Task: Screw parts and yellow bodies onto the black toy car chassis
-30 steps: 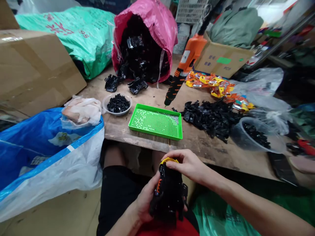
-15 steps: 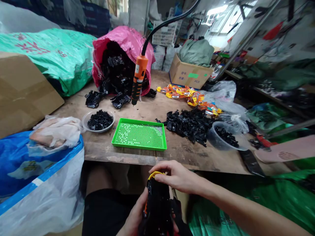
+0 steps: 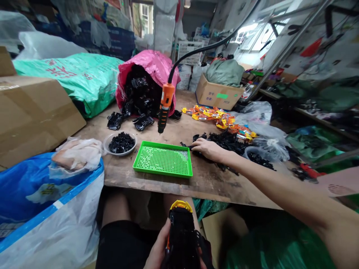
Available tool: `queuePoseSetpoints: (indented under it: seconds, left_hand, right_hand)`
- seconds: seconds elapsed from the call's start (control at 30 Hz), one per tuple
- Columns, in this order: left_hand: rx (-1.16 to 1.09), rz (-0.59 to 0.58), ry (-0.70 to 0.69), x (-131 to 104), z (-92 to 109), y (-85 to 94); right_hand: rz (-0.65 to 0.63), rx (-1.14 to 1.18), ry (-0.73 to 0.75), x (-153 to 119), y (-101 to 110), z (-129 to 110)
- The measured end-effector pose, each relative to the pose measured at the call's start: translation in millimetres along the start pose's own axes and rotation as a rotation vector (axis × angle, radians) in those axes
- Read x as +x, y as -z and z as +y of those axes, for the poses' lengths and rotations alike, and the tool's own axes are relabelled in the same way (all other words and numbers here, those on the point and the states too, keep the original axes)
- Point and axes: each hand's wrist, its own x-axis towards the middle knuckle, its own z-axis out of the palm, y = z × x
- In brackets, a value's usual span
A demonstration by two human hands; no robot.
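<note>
At the lower middle, my left hand [image 3: 159, 244] is wrapped round a black toy car chassis [image 3: 183, 235] with a yellow bumper [image 3: 181, 205] at its far end and orange along its side. Out over the table, my right hand [image 3: 209, 148] has its fingers bent down together at the left edge of a pile of black plastic parts [image 3: 228, 140]. Its fingertips close on a small dark part there, partly hidden by the hand. Just left of that hand lies a green perforated tray [image 3: 162, 173] with small silvery screws in it.
An orange electric screwdriver [image 3: 166, 102] hangs on its cable above the tray. Bowls of black parts [image 3: 121, 144] [image 3: 259, 157] stand at both sides. Behind are a pink sack [image 3: 157, 59] of black shells, orange-yellow toy pieces [image 3: 215, 116] and a cardboard box [image 3: 218, 93].
My right hand has left the yellow bumper and moved forward to the black parts pile. My left hand still holds the chassis. The view has tilted up slightly.
</note>
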Motion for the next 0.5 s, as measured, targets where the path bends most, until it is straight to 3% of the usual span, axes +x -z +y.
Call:
queuePoseSetpoints:
  seconds: [0.3, 0.5]
  left_hand:
    - [-0.022, 0.011, -0.003, -1.7, -1.8, 0.5]
    - [-0.029, -0.003, -0.012, -2.9, -0.3, -2.8]
  right_hand:
    - [-0.228, -0.185, 0.229, 15.6, 16.9, 18.3]
    - [-0.187, -0.218, 0.202, 14.3, 25.1, 25.1]
